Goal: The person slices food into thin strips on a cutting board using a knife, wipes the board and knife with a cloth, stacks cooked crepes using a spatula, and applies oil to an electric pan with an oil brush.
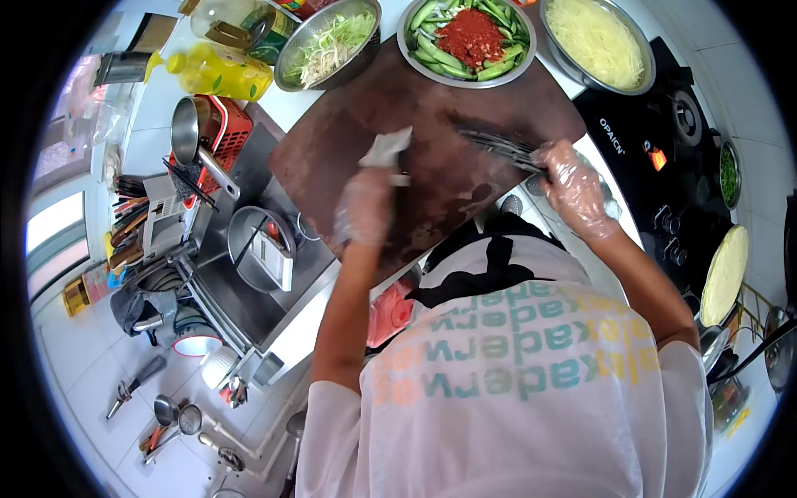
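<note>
Over the brown cutting board [432, 108], my left hand [365, 207] is smeared by motion and closed around a pale cloth-like piece [388, 147]. My right hand [574, 187], in a clear plastic glove, is at the board's right edge. Its fingers are wrapped round the end of a long, dark, shiny tool [502, 148], which extends left over the board; its exact kind is unclear. Beyond the board, a steel bowl [403, 37] holds green vegetable pieces with red chili paste [471, 37] on top.
A strainer [286, 70] of shredded greens and a bowl of pale shreds [596, 43] stand behind the board. The black stove [639, 166] is on the right. At left are a sink [237, 290], a red basket [237, 124] and a yellow bottle [220, 73].
</note>
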### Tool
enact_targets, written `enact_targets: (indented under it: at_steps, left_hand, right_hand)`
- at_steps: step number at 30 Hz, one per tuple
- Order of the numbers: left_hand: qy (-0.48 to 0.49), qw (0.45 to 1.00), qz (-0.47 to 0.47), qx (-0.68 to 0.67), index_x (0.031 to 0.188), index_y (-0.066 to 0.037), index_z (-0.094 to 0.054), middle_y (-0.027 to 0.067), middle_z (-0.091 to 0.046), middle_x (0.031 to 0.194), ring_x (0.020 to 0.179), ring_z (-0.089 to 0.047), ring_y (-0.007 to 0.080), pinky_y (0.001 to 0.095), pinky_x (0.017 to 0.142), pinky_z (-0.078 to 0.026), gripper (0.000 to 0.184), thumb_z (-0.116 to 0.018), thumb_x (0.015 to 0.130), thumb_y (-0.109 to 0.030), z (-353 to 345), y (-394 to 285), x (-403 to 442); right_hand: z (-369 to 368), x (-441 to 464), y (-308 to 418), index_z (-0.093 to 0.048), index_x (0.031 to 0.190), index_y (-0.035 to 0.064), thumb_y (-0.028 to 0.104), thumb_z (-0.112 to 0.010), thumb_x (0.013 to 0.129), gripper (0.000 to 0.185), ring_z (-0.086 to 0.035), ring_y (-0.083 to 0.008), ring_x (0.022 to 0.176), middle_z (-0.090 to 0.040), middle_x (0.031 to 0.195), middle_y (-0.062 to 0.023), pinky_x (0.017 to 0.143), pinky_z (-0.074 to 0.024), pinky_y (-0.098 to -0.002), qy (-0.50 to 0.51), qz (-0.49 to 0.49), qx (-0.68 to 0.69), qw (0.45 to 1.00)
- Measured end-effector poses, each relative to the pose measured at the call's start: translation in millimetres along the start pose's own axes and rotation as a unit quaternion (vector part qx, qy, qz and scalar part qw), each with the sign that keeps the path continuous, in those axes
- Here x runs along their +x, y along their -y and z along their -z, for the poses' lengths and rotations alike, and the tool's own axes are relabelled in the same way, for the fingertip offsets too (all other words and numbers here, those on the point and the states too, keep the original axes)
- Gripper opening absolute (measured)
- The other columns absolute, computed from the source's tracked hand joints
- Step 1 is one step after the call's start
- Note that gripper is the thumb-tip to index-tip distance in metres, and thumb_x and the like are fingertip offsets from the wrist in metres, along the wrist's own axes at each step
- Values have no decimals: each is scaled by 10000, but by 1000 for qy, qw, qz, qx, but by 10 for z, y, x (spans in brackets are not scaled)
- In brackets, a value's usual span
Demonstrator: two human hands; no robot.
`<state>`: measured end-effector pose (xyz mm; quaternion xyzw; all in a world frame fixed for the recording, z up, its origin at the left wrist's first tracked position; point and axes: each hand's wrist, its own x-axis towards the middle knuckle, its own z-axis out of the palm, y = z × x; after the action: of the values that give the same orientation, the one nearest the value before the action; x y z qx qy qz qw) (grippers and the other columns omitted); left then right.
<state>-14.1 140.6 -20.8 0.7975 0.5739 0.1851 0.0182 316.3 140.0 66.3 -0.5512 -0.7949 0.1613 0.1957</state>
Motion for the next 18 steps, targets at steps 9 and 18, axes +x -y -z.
enact_targets:
  at_steps: [9,18]
  left_hand:
    - [-46,986,161,2,1008,-19,-611,158,-594,1034,938,-569,286,365,821,-448,228,-589,809,-128,585,1173,-160]
    - [17,991,128,32,954,-106,-670,148,-578,1125,1013,-563,313,394,866,-441,238,-704,727,-167,1418,424,440]
  right_hand:
    - [-604,553,100,-515,881,89,101,-523,739,143,-578,-246,820,-496,862,-83,693,-491,-367,61,168,-107,978]
    - [670,757,619,-545,1138,88,321,-697,714,507,-532,-253,1040,-553,1151,-90,895,-384,-389,19,162,-59,985]
